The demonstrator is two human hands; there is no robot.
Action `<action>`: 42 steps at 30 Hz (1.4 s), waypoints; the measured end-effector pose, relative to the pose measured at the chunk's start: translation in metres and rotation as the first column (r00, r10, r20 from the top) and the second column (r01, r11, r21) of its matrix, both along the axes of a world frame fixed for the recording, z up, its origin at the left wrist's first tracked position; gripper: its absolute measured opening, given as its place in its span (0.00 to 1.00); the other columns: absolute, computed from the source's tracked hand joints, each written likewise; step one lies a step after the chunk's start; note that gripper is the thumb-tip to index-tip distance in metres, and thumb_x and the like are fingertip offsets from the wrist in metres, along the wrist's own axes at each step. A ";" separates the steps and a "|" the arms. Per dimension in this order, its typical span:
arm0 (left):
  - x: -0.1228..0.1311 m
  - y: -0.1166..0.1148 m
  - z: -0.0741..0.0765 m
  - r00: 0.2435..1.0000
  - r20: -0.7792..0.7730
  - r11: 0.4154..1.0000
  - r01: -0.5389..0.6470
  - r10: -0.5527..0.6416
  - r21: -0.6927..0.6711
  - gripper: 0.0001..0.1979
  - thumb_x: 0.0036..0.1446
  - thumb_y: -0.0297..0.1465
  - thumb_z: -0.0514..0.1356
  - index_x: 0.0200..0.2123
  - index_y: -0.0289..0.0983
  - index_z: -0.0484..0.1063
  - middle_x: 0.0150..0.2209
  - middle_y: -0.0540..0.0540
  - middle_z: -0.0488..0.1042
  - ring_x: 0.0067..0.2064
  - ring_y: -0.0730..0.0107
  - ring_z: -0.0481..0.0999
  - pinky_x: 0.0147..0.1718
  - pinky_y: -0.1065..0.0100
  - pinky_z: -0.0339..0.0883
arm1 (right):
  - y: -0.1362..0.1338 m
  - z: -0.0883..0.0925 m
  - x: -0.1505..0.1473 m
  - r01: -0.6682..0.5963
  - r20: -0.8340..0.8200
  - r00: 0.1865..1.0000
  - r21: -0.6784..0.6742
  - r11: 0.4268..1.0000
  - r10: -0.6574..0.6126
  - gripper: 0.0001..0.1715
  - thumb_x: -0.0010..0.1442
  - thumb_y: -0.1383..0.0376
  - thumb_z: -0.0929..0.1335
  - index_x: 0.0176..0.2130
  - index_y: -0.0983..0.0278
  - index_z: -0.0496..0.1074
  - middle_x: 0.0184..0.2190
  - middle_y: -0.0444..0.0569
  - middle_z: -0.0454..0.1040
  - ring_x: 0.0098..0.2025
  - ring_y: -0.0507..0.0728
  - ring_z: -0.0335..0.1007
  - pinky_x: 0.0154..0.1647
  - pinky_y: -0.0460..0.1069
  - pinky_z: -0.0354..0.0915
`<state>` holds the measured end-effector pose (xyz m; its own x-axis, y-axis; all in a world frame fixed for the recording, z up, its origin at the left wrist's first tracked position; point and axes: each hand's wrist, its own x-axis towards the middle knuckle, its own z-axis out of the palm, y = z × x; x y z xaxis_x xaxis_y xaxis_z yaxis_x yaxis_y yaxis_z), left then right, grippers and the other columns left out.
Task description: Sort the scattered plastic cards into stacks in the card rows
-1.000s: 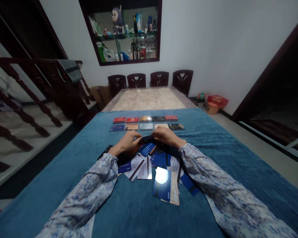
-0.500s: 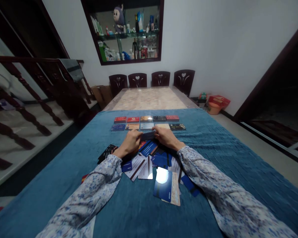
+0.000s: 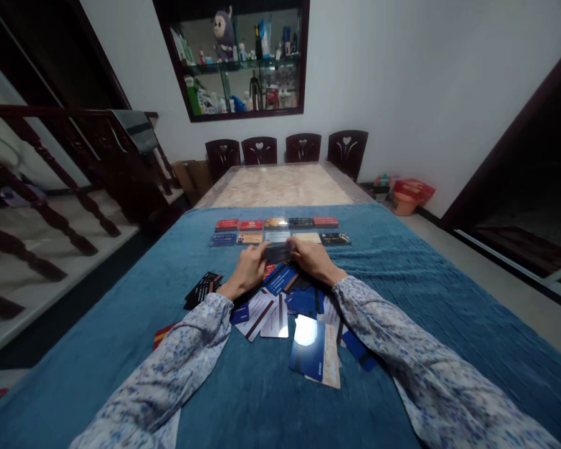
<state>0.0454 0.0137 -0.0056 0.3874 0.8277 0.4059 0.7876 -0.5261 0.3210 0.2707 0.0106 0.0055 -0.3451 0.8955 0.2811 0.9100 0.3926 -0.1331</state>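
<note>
Between both hands is a dark grey card, possibly a small stack of cards (image 3: 277, 252), held by its two short ends above the cloth. My left hand (image 3: 249, 270) closes on its left end, my right hand (image 3: 311, 257) on its right end. Just beyond stand two rows of neat card stacks, among them a light blue stack (image 3: 277, 237), a cream stack (image 3: 307, 237) and a black stack (image 3: 335, 239). Under and in front of my wrists lies a loose pile with a blue card (image 3: 280, 279), white striped cards (image 3: 275, 318) and a larger blue card (image 3: 307, 355).
Black cards (image 3: 202, 288) lie left of the pile, and a red card (image 3: 163, 335) shows beside my left sleeve. A blue cloth (image 3: 135, 299) covers the near table; the bare marble top (image 3: 280, 184) continues behind it. Several dark chairs (image 3: 303, 148) line the far wall.
The held card or stack has tilted, so more of its grey face shows. My left hand has shifted very slightly; the cards on the cloth lie as before.
</note>
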 end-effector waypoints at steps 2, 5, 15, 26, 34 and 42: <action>0.000 -0.001 0.002 0.999 0.033 1.000 -0.013 0.013 0.010 0.25 0.59 0.22 0.57 0.60 0.35 0.70 0.40 0.41 0.76 0.43 0.57 0.76 0.50 0.56 0.71 | 0.001 0.000 0.000 -0.006 -0.026 1.000 0.007 1.000 0.007 0.25 0.68 0.68 0.66 0.63 0.60 0.65 0.47 0.55 0.81 0.49 0.62 0.77 0.44 0.49 0.66; 0.000 -0.002 0.004 0.996 0.083 1.000 -0.020 0.018 0.021 0.22 0.59 0.22 0.58 0.57 0.36 0.70 0.39 0.42 0.76 0.43 0.58 0.76 0.50 0.56 0.70 | 0.001 0.001 0.001 -0.044 -0.057 0.997 0.028 0.999 0.046 0.28 0.66 0.70 0.67 0.63 0.63 0.65 0.46 0.56 0.81 0.48 0.62 0.77 0.46 0.50 0.66; 0.000 0.003 0.003 0.994 0.107 0.999 -0.029 0.026 0.030 0.23 0.58 0.21 0.57 0.57 0.35 0.70 0.40 0.42 0.78 0.46 0.57 0.77 0.51 0.55 0.69 | 0.006 -0.006 0.004 -0.135 -0.096 0.985 0.114 0.984 0.146 0.30 0.63 0.67 0.69 0.63 0.70 0.66 0.52 0.62 0.78 0.53 0.64 0.74 0.53 0.55 0.67; 0.004 -0.007 0.015 0.999 -0.030 0.999 -0.044 0.044 -0.012 0.26 0.53 0.22 0.61 0.56 0.35 0.69 0.45 0.40 0.77 0.52 0.51 0.73 0.54 0.53 0.67 | 0.008 -0.005 0.005 -0.128 -0.043 0.990 0.083 0.988 0.132 0.35 0.61 0.69 0.69 0.66 0.72 0.64 0.55 0.65 0.76 0.56 0.66 0.71 0.56 0.57 0.67; 0.007 -0.010 0.021 0.992 -0.117 0.998 -0.055 0.054 -0.010 0.26 0.57 0.24 0.59 0.60 0.36 0.66 0.50 0.38 0.77 0.55 0.51 0.72 0.54 0.53 0.65 | 0.011 -0.005 0.005 -0.151 -0.080 0.985 0.057 0.987 0.156 0.34 0.62 0.69 0.70 0.65 0.71 0.63 0.54 0.64 0.76 0.54 0.65 0.69 0.55 0.58 0.68; 0.006 -0.008 0.038 0.953 -0.299 0.998 -0.060 0.048 -0.030 0.22 0.60 0.30 0.61 0.57 0.36 0.68 0.57 0.34 0.73 0.61 0.46 0.66 0.57 0.47 0.62 | 0.014 0.004 0.007 -0.170 0.011 0.985 0.096 0.981 0.170 0.25 0.59 0.65 0.73 0.55 0.69 0.72 0.52 0.62 0.72 0.53 0.66 0.63 0.53 0.57 0.65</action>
<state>0.0509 0.0059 0.0327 0.4403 0.8634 0.2462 0.8773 -0.4720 0.0865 0.2775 0.0244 0.0092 -0.4911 0.7921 0.3624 0.8290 0.5528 -0.0848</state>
